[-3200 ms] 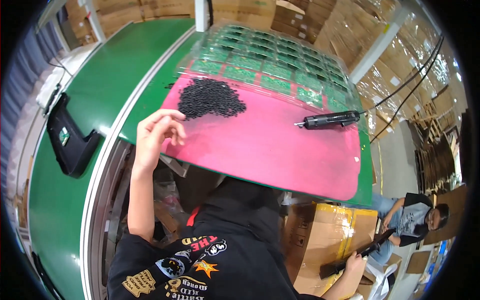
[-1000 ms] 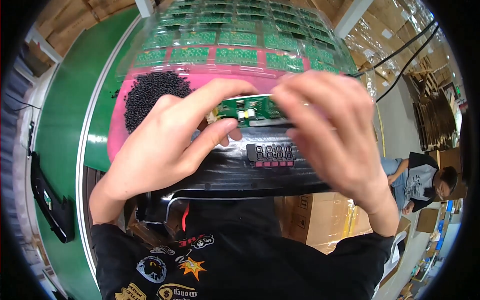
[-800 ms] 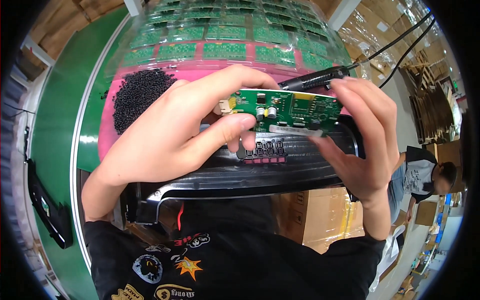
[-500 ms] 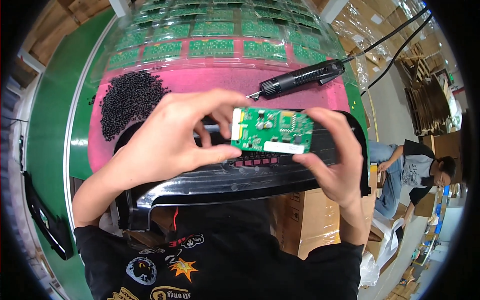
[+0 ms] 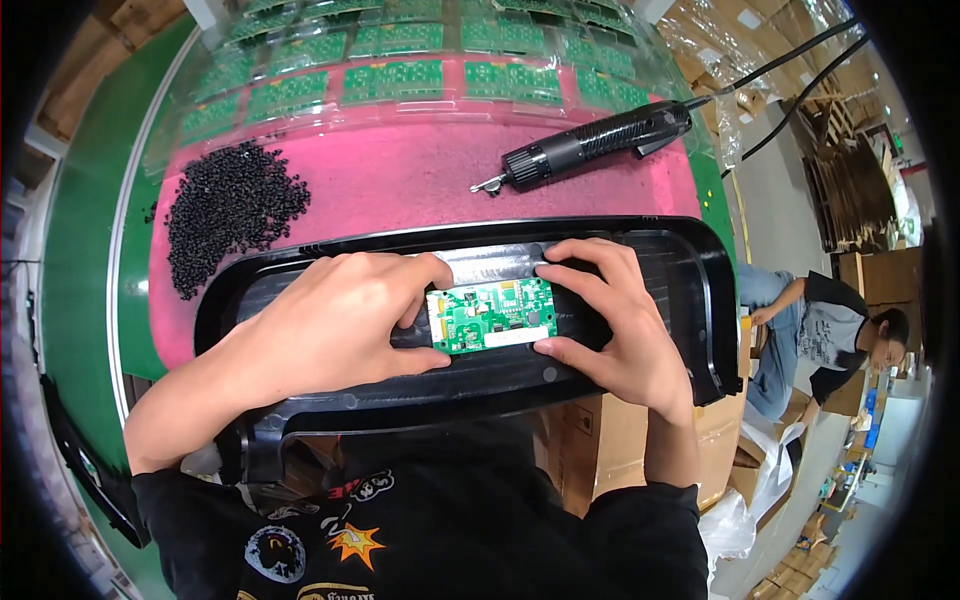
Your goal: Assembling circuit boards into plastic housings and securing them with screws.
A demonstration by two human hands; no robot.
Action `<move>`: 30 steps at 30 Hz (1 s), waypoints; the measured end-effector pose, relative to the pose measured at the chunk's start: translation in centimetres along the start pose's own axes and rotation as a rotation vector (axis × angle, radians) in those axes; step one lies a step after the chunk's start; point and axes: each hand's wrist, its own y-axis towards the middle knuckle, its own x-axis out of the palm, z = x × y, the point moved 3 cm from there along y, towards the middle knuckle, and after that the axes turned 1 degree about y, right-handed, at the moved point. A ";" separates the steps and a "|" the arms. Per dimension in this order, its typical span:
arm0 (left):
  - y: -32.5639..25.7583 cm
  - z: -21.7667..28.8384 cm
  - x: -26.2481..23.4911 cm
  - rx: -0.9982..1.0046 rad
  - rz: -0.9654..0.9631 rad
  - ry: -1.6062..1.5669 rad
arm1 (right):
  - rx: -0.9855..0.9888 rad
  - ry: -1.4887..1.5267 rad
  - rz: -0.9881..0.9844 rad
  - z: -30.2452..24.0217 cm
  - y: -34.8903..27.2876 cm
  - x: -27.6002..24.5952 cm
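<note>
A green circuit board with a white label strip along its near edge lies level in the middle of a long black plastic housing. My left hand grips the board's left end, thumb at the near corner and fingers at the far one. At the right end, my right hand pinches it the same way between thumb and fingers. Whether the board rests fully on the housing floor, I cannot tell. A shiny strip of the housing's inside shows just beyond the board.
On the pink mat are a heap of small black screws at left and a corded electric screwdriver at right. Clear trays of circuit boards stand behind. Cardboard boxes sit below right; another person sits farther right.
Both hands have brought the circuit board down and slightly left, from above the housing into its middle. It now lies flatter, and the housing appears tilted less.
</note>
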 end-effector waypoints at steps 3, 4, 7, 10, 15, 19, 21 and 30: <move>-0.1 -0.2 -0.1 0.016 0.017 -0.010 | 0.001 0.002 0.005 -0.1 0.2 0.1; -0.1 -0.2 0.0 0.030 0.027 -0.012 | 0.003 0.001 0.005 0.0 0.1 0.1; -0.1 -0.2 0.1 0.047 0.038 -0.008 | -0.008 -0.009 -0.027 0.0 0.1 0.0; -0.1 -0.2 0.1 0.065 0.058 -0.011 | -0.016 -0.030 -0.027 0.0 0.2 0.0; -0.2 -0.2 -0.2 0.064 0.035 0.019 | 0.009 -0.025 -0.016 0.0 0.3 0.1; -0.5 -0.1 -0.2 0.055 -0.022 0.004 | 0.059 -0.041 -0.061 -1.3 0.3 -0.5; -1.0 -0.1 -0.3 0.067 -0.007 0.000 | 0.026 -0.121 0.004 -2.9 0.6 -2.3; -1.3 -1.1 -0.9 0.054 -0.014 0.000 | 0.374 -0.010 -0.001 3.8 9.7 -5.6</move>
